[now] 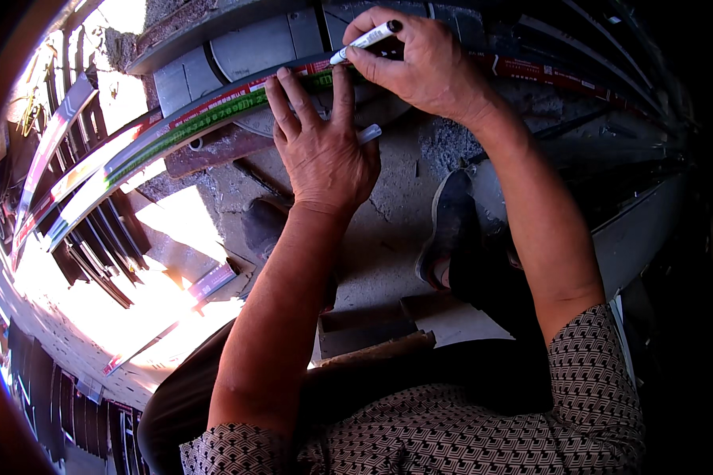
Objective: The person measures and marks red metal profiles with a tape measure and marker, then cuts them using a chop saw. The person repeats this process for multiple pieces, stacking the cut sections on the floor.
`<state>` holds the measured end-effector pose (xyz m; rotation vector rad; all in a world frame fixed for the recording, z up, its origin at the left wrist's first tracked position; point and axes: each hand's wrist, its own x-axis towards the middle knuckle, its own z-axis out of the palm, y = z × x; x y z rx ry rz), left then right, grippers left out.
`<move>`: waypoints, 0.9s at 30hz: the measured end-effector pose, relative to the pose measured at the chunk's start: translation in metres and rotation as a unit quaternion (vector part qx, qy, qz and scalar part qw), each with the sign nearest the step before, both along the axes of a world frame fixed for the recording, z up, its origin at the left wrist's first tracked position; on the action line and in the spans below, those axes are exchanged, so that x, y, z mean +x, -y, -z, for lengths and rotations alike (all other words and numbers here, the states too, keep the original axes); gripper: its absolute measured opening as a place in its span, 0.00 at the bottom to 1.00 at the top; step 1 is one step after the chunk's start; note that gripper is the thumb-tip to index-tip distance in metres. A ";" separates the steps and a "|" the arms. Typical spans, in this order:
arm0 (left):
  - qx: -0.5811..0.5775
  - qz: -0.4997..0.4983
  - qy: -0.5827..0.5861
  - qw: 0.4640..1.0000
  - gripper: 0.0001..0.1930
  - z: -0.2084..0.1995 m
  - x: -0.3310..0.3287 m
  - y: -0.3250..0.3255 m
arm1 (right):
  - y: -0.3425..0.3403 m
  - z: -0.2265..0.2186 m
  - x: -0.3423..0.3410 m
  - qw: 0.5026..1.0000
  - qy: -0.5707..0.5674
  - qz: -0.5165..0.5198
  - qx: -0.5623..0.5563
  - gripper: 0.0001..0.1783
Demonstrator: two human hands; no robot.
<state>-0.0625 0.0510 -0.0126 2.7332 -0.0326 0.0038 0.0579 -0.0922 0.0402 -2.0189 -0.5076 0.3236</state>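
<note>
A long printed strip, red, white and green, lies across the metal work surface. My left hand presses its fingertips, spread apart, on the strip. A small pale tube, like a pen cap, sticks out beside that hand's thumb side; its other end is hidden. In my right hand is a white marker pen with a black end, pinched between thumb and fingers. Its pale tip points down at the strip, just beyond the left fingertips. Whether the tip touches is too small to tell.
More long strips and dark bars lie in bright sunlight at the left. A grey metal bench runs along the far side. Below it, the dusty floor has debris near my shoe. Long dark profiles fill the right side.
</note>
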 end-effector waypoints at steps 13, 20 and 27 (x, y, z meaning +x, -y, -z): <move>-0.002 0.000 -0.003 1.000 0.42 -0.001 0.000 0.001 | 0.000 0.002 -0.001 1.000 0.006 0.017 0.010 0.08; 0.004 0.003 -0.017 1.000 0.44 -0.006 0.000 0.001 | 0.008 -0.006 -0.010 0.996 0.068 0.064 0.003 0.11; 0.005 0.004 -0.014 1.000 0.45 -0.006 -0.002 -0.001 | 0.032 -0.028 -0.062 0.988 0.035 0.148 0.033 0.10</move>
